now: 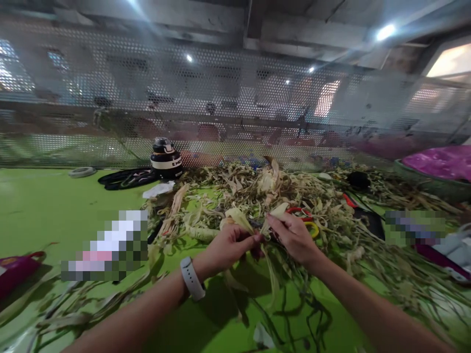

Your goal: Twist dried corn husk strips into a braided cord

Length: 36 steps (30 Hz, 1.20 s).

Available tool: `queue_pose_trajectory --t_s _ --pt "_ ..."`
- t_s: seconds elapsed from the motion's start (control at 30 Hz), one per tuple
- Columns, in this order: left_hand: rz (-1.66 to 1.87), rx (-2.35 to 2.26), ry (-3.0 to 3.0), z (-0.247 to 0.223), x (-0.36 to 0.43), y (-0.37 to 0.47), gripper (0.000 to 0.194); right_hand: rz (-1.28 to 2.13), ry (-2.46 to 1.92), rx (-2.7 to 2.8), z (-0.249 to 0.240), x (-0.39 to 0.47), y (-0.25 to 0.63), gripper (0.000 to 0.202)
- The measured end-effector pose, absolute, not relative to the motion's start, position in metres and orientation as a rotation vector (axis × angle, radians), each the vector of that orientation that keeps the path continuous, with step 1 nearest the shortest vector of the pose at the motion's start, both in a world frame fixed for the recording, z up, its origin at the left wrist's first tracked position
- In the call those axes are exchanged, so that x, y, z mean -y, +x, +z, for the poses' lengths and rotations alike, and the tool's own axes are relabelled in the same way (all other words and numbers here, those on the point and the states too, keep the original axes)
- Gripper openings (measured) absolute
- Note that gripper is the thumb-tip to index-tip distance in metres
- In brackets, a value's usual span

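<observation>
My left hand [230, 247] is closed in a pinch at the middle of the table, with pale dried leaf strips [239, 218] that look like corn husk between its fingers. Close beside it, my right hand [294, 238] is also closed, gripping a pale husk strip [278, 212] that sticks up past its fingers. Long strips [271, 274] hang below the two hands. Where the strips meet is partly hidden by my fingers. Red looped handles [300, 211], like those of scissors, and a yellow ring [314, 229] lie just behind my right hand.
Loose dried leaves [235, 184] cover much of the green table [121, 196]. A black bottle with a white band [166, 164] stands at the back, beside a black strap [125, 179]. A bowl [430, 181] with purple plastic sits at right. A perforated screen [221, 108] rises behind.
</observation>
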State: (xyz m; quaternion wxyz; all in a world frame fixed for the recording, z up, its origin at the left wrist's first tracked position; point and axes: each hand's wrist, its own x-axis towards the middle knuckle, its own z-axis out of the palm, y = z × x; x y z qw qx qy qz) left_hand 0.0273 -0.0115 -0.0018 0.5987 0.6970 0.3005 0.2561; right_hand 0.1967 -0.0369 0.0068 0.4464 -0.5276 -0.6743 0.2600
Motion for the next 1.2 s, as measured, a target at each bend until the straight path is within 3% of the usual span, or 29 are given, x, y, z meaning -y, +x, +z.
queue_pose_trajectory --t_s 0.17,0.3,0.47,0.6,0.87,0.97,1.2 --pt "0.656 -0.769 1.429 -0.003 0.01 0.027 0.036 0.792 -1.242 1.388 0.009 0.027 0.206 0.032" --pt "0.844 -0.718 1.047 -0.003 0.008 0.03 0.027 0.646 -1.007 0.967 0.022 0.023 0.22 0.019" --pt "1.022 -0.639 0.884 -0.006 0.005 0.033 0.03 0.806 -1.161 1.443 0.02 0.041 0.202 0.025" --pt "1.07 -0.645 0.858 -0.006 0.008 0.035 0.027 0.696 -1.354 1.802 0.008 0.053 0.178 0.021" --pt "1.097 -0.646 0.915 -0.008 0.011 0.036 0.022 1.289 -1.24 1.547 -0.015 0.048 0.167 0.011" --pt "1.122 -0.698 1.036 -0.007 0.009 0.035 0.022 1.295 -1.193 1.634 -0.02 0.047 0.167 0.005" --pt "1.181 -0.848 1.001 -0.005 0.0 0.029 0.031 1.267 -1.222 1.661 -0.024 0.049 0.166 0.016"
